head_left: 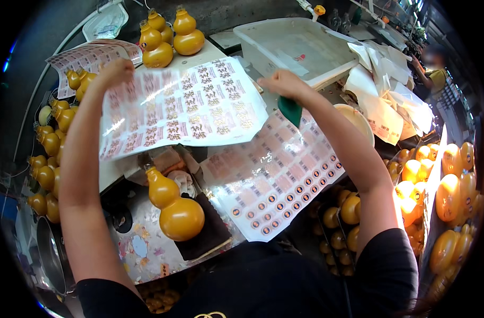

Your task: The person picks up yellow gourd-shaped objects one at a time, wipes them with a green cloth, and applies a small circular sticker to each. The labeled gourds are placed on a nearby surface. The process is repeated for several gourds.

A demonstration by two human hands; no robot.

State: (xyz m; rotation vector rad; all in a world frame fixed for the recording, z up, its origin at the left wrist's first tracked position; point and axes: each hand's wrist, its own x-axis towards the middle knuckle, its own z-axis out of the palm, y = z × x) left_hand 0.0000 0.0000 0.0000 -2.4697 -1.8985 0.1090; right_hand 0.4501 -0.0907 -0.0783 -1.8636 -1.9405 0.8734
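Observation:
A large sheet of stickers (199,100) with gold-brown characters is held up over the worktable, bowed and glossy. My left hand (117,72) is closed at its upper left edge, the fingertips partly hidden. My right hand (284,84) is curled past the sheet's right side, apart from it. A green flat scraper (290,111) sticks out below that hand and seems gripped in it. Under my right forearm lies a second sticker sheet (276,196) with round dark labels and pale rectangles. A yellow gourd-shaped bottle (181,217) lies tilted on a dark cloth (207,233) nearer me.
More gourd bottles (184,34) stand at the back left and along the left side. A translucent tub (289,45) sits behind. Crumpled papers (382,95) and a round pale container (354,122) are at right, near crated bottles (411,175). Another person (435,74) is far right.

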